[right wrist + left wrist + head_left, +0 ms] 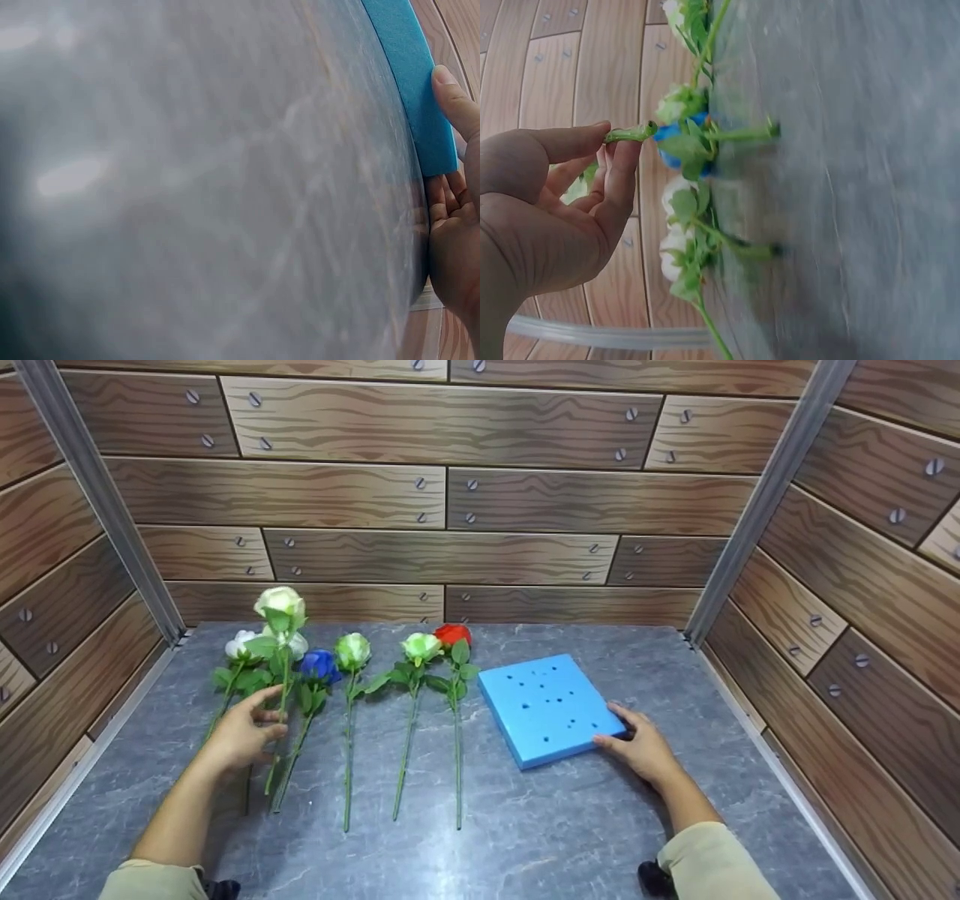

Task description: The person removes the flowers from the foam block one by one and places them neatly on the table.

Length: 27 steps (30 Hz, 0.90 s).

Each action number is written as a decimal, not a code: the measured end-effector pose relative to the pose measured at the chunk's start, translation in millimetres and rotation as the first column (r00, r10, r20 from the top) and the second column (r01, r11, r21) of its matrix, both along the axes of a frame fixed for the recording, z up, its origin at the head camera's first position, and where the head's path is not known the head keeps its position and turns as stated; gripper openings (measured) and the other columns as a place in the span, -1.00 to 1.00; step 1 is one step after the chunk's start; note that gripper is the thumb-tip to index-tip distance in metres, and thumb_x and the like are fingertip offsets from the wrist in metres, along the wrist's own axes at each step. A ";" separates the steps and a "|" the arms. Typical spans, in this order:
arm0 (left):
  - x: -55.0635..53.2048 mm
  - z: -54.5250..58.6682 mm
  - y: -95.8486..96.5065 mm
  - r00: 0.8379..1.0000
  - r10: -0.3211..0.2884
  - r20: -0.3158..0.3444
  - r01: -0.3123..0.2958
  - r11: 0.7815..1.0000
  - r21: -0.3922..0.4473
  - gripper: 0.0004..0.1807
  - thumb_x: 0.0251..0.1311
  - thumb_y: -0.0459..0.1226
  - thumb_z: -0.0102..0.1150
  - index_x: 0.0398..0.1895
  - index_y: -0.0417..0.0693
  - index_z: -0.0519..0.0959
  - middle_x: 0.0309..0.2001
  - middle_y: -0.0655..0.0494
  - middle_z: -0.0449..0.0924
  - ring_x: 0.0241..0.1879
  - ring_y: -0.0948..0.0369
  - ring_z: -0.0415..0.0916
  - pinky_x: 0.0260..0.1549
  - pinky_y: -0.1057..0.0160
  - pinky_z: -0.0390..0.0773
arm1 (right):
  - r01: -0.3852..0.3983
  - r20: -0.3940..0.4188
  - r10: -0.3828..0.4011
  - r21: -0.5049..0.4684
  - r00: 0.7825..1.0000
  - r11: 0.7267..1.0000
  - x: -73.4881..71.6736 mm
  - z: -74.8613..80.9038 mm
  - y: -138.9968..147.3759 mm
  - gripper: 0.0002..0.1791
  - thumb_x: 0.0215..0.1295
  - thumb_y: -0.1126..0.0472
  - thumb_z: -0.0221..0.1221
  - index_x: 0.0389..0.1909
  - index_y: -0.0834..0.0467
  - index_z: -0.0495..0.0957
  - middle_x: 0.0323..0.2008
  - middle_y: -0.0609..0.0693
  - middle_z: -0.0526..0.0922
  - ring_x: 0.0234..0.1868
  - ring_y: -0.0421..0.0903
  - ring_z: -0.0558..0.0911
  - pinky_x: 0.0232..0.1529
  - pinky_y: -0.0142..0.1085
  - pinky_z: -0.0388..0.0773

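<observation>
My left hand point(244, 733) pinches the stem of a cream-white artificial rose point(280, 604) between thumb and fingers. The rose stands nearly upright over the other flowers, and the left wrist view shows the cut stem end point(634, 134) clear of the table. At the right, my right hand point(641, 746) grips the near right corner of a flat blue foam block point(555, 682) dotted with small holes. In the right wrist view the thumb point(450, 94) lies along one side of the block, with fingers around the corner. No stems stand in the holes.
On the grey marbled table point(510, 840) lie a blue rose point(320, 665), a white rose point(240, 645), two greenish-white roses point(352, 651) and a red rose point(453, 634), stems toward me. Another white bloom is partly hidden behind the held rose. Wood-patterned walls point(450, 495) enclose the table.
</observation>
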<state>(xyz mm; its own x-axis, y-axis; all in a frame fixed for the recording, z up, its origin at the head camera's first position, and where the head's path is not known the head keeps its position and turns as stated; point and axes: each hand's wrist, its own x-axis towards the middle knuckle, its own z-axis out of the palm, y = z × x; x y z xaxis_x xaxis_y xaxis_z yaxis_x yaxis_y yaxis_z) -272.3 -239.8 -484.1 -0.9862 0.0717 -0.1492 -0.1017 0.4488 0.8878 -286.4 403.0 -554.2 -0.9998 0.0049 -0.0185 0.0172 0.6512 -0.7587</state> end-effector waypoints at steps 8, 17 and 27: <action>5.4 -3.0 -24.2 0.999 0.023 -0.030 -0.025 0.997 -0.075 -0.13 0.46 -0.53 0.17 0.74 -0.21 0.02 0.35 -0.60 0.45 -0.04 0.05 0.72 -0.39 0.10 0.83 | -0.005 0.015 0.005 -0.040 1.000 0.999 0.3 0.4 -1.1 0.02 0.40 -0.17 0.44 0.72 0.09 0.20 0.68 0.39 0.10 0.61 0.41 0.34 0.55 0.28 0.41; 8.4 4.5 -45.0 0.998 0.045 -0.048 -0.053 0.984 -0.171 -0.18 0.51 -0.50 0.13 0.74 -0.26 0.02 0.35 -0.62 0.44 0.01 -0.04 0.72 -0.39 0.15 0.80 | -0.006 0.014 0.007 -0.031 1.000 1.000 0.3 -0.1 -0.5 0.02 0.40 -0.17 0.44 0.72 0.09 0.19 0.68 0.39 0.11 0.60 0.41 0.34 0.55 0.28 0.41; 11.7 9.3 -73.3 0.989 0.026 -0.142 -0.079 0.924 -0.375 -0.20 0.41 -0.49 0.15 0.66 -0.42 0.10 0.20 -0.55 0.63 -0.01 -0.19 0.71 -0.33 0.30 0.58 | -0.008 0.013 0.008 -0.019 1.000 1.000 -0.2 -0.3 0.4 0.02 0.40 -0.17 0.43 0.72 0.10 0.19 0.68 0.40 0.10 0.63 0.43 0.29 0.59 0.30 0.36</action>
